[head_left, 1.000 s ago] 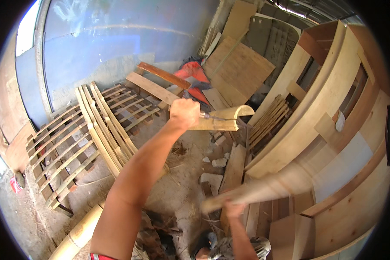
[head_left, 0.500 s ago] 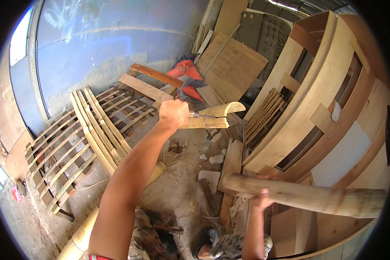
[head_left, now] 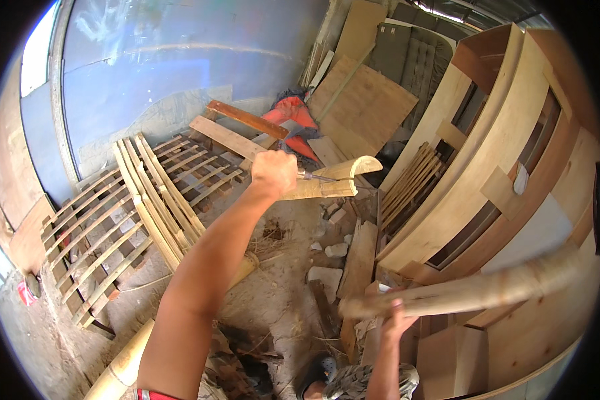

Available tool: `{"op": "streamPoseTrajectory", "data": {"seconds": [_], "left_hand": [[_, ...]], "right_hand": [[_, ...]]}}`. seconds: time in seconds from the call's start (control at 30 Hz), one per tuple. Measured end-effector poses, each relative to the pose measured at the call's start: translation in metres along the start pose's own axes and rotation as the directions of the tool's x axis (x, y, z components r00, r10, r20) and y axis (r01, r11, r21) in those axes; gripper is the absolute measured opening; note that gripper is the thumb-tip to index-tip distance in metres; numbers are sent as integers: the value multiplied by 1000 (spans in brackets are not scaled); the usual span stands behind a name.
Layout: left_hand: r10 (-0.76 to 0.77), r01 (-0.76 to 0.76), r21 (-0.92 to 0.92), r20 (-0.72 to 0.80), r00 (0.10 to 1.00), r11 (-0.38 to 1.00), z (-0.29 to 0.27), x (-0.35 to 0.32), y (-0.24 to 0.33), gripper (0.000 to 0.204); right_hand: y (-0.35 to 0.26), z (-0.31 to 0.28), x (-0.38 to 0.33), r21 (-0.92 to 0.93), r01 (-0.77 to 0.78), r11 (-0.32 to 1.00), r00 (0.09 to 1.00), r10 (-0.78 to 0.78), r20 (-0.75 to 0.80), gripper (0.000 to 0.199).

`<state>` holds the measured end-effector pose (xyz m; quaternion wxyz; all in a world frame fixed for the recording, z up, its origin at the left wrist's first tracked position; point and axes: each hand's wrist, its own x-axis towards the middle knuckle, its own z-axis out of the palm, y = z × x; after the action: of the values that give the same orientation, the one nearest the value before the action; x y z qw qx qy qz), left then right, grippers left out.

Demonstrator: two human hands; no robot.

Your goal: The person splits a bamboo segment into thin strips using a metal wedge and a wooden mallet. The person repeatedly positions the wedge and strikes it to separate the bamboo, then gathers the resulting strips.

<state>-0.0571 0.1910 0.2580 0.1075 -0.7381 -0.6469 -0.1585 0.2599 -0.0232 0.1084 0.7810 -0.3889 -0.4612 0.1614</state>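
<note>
My left hand point(head_left: 274, 175) is closed around the handle of a knife-like tool point(head_left: 305, 175). Its thin dark blade lies across the open end of a split bamboo piece point(head_left: 330, 190), beyond my fist, and seems to sit in the bamboo. A thick round wooden log point(head_left: 460, 293), blurred by motion, is gripped in my right hand point(head_left: 398, 322) near its left end. The log slants up to the right and is apart from the blade. Part of the bamboo is hidden behind my left hand and forearm.
Left of my arm, long split bamboo strips point(head_left: 150, 200) lie across a slatted bamboo frame point(head_left: 93, 233). A bamboo pole point(head_left: 121, 360) is at lower left. A large wooden cabinet frame point(head_left: 473, 167) stands close on the right. Boards point(head_left: 359, 260) and rubble point(head_left: 337, 250) litter the ground.
My right hand has tilted the log: its right end has risen and its left end has dropped. My left hand still holds the tool at the bamboo. The view has shifted slightly.
</note>
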Motion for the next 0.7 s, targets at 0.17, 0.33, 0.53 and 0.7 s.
{"op": "streamPoseTrajectory", "data": {"seconds": [0.17,0.33,0.53,0.7], "left_hand": [[-2,2,-14,-2,1000,1000,-8,-5,2,17],[18,-18,0,-16,1000,1000,-16,1,-2,16],[-5,5,-12,-1,1000,1000,-5,-7,-6,16],[0,0,-19,-27,1000,1000,0,-2,2,17]], "right_hand": [[54,15,-18,-177,-153,972,988,153,-13,53],[141,-46,-114,-585,-478,656,691,691,211,68],[73,-20,-66,-177,-327,928,930,349,113,53],[45,23,-5,37,-26,999,999,27,-20,48]]}}
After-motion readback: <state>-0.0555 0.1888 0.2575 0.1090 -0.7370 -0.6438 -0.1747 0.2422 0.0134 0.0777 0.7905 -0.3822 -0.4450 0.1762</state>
